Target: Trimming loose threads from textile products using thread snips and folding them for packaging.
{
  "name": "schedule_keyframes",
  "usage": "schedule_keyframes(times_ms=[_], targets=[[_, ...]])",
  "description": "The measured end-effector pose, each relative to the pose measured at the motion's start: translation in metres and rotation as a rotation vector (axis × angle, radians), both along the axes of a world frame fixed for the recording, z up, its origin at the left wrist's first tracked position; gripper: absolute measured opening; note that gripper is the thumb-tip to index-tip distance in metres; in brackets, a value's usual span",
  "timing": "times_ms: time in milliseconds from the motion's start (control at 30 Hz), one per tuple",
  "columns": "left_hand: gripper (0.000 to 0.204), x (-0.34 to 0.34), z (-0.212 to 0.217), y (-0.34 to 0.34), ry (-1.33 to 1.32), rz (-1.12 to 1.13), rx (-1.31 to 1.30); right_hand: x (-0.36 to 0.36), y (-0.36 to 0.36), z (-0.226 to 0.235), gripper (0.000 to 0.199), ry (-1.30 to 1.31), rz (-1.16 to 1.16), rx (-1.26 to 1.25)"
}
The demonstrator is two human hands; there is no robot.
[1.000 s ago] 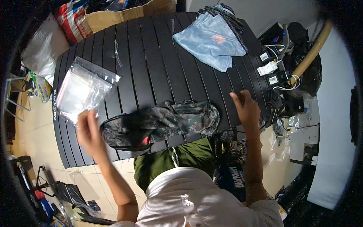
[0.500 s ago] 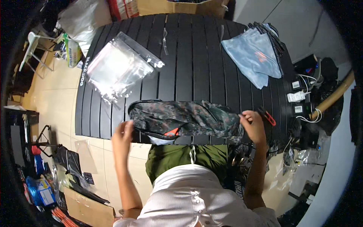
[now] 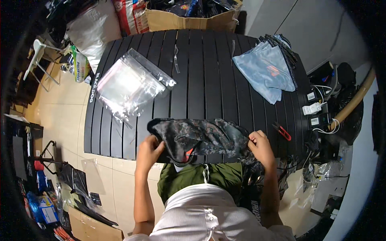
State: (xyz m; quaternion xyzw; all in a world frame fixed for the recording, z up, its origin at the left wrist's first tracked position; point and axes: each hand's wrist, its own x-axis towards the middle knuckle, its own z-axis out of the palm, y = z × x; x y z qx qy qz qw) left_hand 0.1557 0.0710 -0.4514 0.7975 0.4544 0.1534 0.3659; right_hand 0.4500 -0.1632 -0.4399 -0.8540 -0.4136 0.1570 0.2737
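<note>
A camouflage-print cloth piece (image 3: 209,136), loose and wrinkled, lies along the table's near edge, its full shape unclear. It has a dark edging at its left end and a small red patch (image 3: 188,154) low down. My left hand (image 3: 149,152) is at that left end, fingers curled near the dark edging, thumb held apart from them. At the opposite end, my right hand (image 3: 261,148) pinches the cloth between thumb and fingers. Red-handled thread snips (image 3: 284,131) lie just beyond my right hand.
On the black slatted table (image 3: 197,96) lie clear plastic bags (image 3: 130,84) at far left and a blue-grey cloth stack (image 3: 268,72) with dark cords at far right. White-plugged power strips (image 3: 313,109) sit by the right edge. Beyond the table stands an open cardboard box (image 3: 193,21).
My left hand has moved right, to the cloth's left end, and that end has shifted inward and bunched up. My right hand stays at the other end. The whole view has tilted slightly.
</note>
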Motion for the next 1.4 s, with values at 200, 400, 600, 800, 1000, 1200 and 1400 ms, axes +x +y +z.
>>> schedule_keyframes(times_ms=[200, 400, 600, 800, 1000, 1200, 1400], targets=[[0.033, -0.032, 0.063, 0.012, -1.023, 0.188, -0.836, 0.040, -0.046, 0.042, 0.038, 0.763, -0.468, 0.664], [0.045, -0.071, 0.087, 0.029, -1.189, 0.299, -0.525, 0.045, -0.032, 0.099, 0.046, 0.979, -0.193, 1.127], [0.012, -0.001, 0.017, 0.088, -0.773, 0.254, -0.722, 0.110, 0.008, 0.005, 0.016, 0.773, -0.144, 0.650], [0.014, 0.012, -0.012, 0.100, -0.611, 0.301, -0.694, 0.114, 0.015, -0.004, 0.015, 0.924, -0.147, 0.588], [0.032, -0.033, 0.105, 0.081, -1.272, 0.116, -0.391, 0.122, -0.026, 0.106, 0.012, 0.646, -0.069, 0.989], [0.038, -0.093, 0.111, 0.104, -1.082, 0.235, 0.051, 0.110, -0.077, 0.146, 0.014, 0.543, 0.110, 1.189], [0.029, -0.029, 0.104, 0.086, -0.566, 0.253, 0.330, 0.145, -0.038, 0.114, 0.027, 0.598, 0.039, 0.967]])
